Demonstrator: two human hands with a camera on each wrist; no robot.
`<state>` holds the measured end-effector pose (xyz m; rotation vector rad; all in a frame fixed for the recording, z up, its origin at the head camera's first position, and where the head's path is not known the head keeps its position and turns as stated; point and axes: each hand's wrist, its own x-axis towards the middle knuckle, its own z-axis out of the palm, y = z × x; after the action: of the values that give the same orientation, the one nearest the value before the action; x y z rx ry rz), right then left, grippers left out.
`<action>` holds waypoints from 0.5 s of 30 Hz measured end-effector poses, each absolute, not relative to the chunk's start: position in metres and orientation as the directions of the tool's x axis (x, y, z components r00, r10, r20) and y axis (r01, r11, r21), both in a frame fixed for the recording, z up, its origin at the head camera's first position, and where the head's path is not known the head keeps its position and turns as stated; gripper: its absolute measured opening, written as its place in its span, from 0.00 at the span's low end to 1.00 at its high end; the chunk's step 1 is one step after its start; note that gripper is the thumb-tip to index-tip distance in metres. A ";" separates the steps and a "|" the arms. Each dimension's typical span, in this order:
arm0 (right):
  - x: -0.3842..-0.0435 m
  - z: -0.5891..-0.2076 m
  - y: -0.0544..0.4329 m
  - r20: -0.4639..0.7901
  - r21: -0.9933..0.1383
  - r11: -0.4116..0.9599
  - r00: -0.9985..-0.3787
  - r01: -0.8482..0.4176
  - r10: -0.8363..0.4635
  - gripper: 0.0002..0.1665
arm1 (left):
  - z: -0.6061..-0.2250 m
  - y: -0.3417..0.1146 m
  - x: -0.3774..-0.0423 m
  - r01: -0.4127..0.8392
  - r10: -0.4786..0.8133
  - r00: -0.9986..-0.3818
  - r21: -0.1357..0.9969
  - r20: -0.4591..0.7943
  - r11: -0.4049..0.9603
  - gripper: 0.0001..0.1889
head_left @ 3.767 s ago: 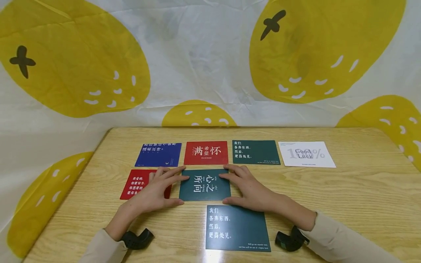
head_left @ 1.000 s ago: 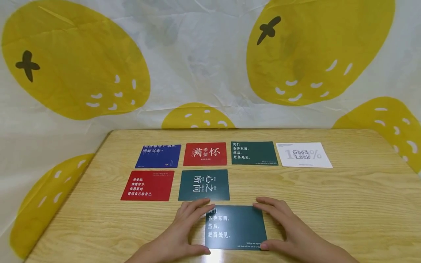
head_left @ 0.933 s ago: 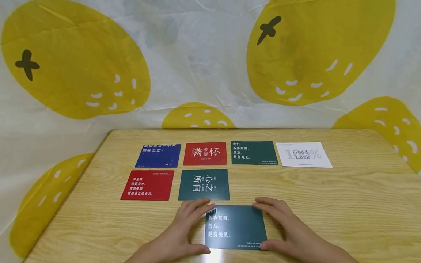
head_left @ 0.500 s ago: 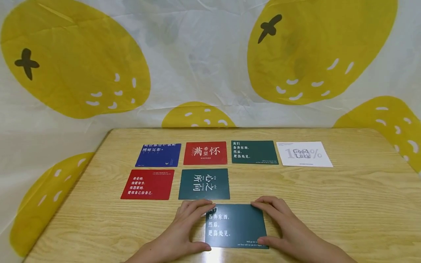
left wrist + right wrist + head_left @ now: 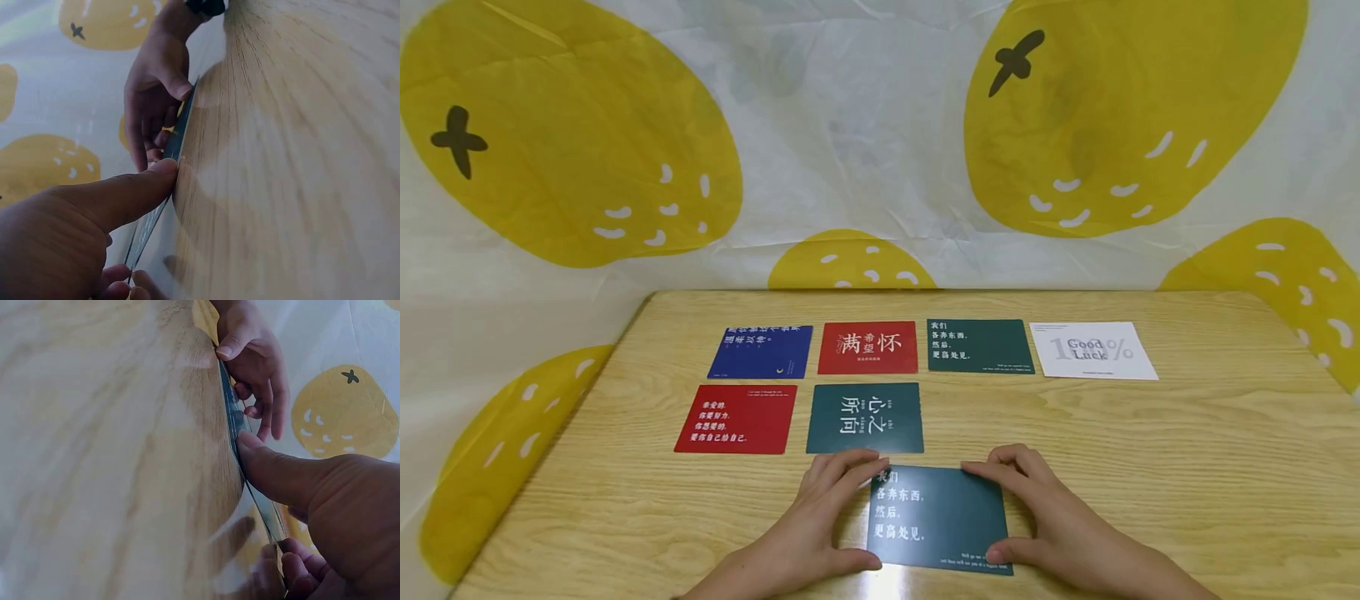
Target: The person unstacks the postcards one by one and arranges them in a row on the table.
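A dark green card [image 5: 936,508] with white Chinese lettering lies nearest me on the table in the head view. My left hand [image 5: 808,525] spans its left side, index fingertip at the upper corner and thumb at the lower. My right hand [image 5: 1048,521] grips the opposite side, thumb over the lower right corner and index finger on the far edge. Both thumbs meet the card's near edge in the wrist views: the left thumb [image 5: 134,194] and the right thumb [image 5: 275,465]. Just beyond lies another green card [image 5: 865,418], its lettering turned sideways.
A red card [image 5: 737,419] lies left of the sideways-lettered one. The back row holds a blue card [image 5: 760,354], a red card [image 5: 867,348], a green card [image 5: 980,347] and a white "Good Luck" card [image 5: 1093,351]. Behind the wooden table [image 5: 1150,467] hangs a lemon-patterned cloth [image 5: 865,125].
Both hands have come from the sideways-lettered green card to the nearest one. Within the last second the right fingers moved inward onto it, and the card turned slightly, its right side coming nearer.
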<state>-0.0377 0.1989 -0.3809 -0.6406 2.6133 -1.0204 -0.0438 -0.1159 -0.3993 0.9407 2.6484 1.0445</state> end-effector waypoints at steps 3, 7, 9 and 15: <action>-0.038 -0.380 0.199 -0.099 -0.705 0.649 -0.866 -0.286 -0.490 0.43 | -0.399 -0.116 -0.044 0.495 0.603 -0.794 0.660 0.080 0.565 0.49; -0.039 -0.381 0.199 -0.093 -0.714 0.636 -0.861 -0.293 -0.501 0.43 | -0.397 -0.115 -0.044 0.476 0.608 -0.792 0.675 0.050 0.564 0.49; -0.039 -0.382 0.199 -0.086 -0.718 0.629 -0.858 -0.299 -0.506 0.43 | -0.396 -0.115 -0.044 0.463 0.611 -0.791 0.684 0.033 0.563 0.50; -0.039 -0.383 0.200 -0.084 -0.728 0.617 -0.855 -0.298 -0.512 0.43 | -0.395 -0.115 -0.044 0.468 0.622 -0.783 0.686 0.030 0.556 0.52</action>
<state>-0.0394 0.1998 -0.3830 -0.6577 2.5604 -1.0763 -0.0441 -0.1147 -0.3948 0.9155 2.5750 1.0397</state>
